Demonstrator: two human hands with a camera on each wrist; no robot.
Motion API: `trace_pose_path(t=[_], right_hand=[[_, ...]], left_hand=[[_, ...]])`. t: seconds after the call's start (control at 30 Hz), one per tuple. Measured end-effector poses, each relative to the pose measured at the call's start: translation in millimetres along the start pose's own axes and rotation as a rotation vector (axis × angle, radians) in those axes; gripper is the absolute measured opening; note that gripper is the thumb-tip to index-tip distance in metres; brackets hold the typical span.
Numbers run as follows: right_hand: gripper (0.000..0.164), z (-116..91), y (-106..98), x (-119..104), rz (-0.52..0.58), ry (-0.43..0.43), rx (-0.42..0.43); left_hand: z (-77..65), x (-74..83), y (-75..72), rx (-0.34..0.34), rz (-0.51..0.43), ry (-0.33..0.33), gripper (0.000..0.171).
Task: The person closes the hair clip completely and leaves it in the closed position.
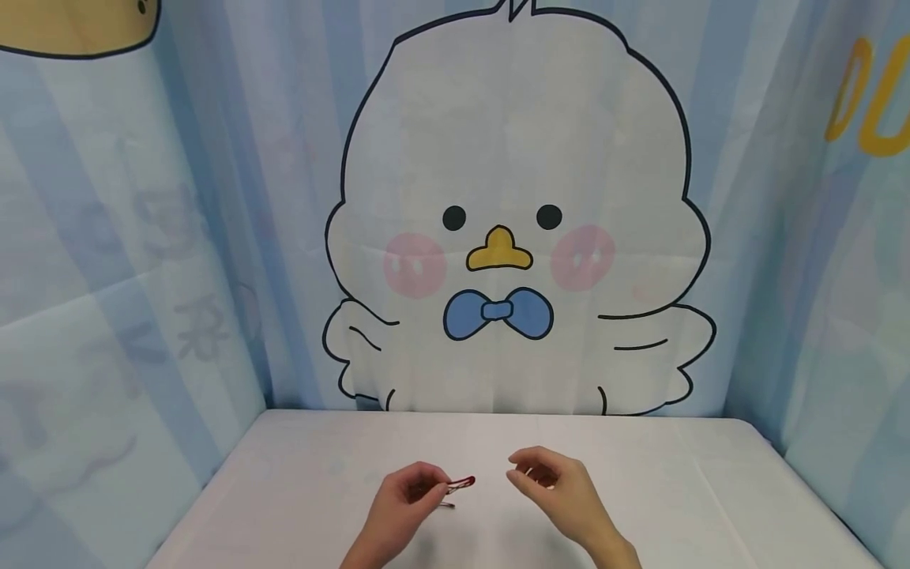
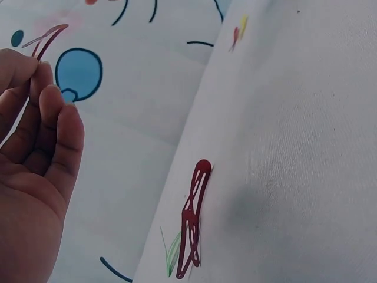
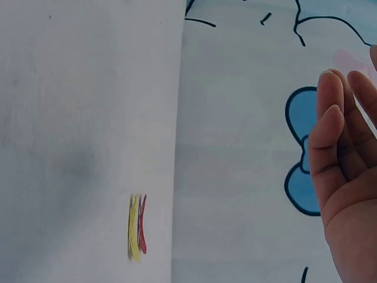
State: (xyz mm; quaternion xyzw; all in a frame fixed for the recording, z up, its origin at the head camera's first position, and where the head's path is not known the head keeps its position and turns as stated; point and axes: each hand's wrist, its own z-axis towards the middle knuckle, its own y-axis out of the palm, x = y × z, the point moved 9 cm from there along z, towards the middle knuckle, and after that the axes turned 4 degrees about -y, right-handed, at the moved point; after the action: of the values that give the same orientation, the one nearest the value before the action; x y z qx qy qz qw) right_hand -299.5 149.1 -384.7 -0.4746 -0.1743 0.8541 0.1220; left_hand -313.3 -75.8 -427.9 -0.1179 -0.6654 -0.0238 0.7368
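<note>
Left hand (image 1: 405, 506): thumb and fingers pinch a red hair clip (image 1: 464, 483).
Hair clip: above the white table (image 1: 682, 474), between both hands.
Right hand (image 1: 565, 494): beside it, thumb and fingertips apart.

Cartoon chick (image 1: 505, 186) on striped blue backdrop (image 1: 284, 197)
Yellow letters (image 1: 881, 145) at two o'clock, tan shape (image 1: 74, 30) at ten, white table (image 1: 640, 466) at six.

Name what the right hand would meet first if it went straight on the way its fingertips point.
Probably the red hair clip pinched in the left hand; the right hand points roughly toward it in the head view, though depth is unclear.
</note>
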Motion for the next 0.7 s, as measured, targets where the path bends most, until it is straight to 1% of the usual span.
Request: trace_pose_path(t=[0.2,0.4,0.57,0.7], right_hand=[[0.013,-2,12,-3,0.027,0.031,-0.021],[0.014,-5,16,-7,0.062,0.052,-0.021],[0.015,-7,21,-10,0.091,0.049,-0.029],[0.013,-9,24,-13,0.11,0.034,-0.035]], left_hand=[[-1.6,2.8,6.9,-0.014,-0.039,0.001,0.014],[-3.4,3.8,14.9,-0.033,-0.076,0.001,0.013],[-5.0,3.3,23.0,-0.063,-0.093,0.013,0.013],[-5.7,3.7,28.5,-0.088,-0.116,0.029,0.016]])
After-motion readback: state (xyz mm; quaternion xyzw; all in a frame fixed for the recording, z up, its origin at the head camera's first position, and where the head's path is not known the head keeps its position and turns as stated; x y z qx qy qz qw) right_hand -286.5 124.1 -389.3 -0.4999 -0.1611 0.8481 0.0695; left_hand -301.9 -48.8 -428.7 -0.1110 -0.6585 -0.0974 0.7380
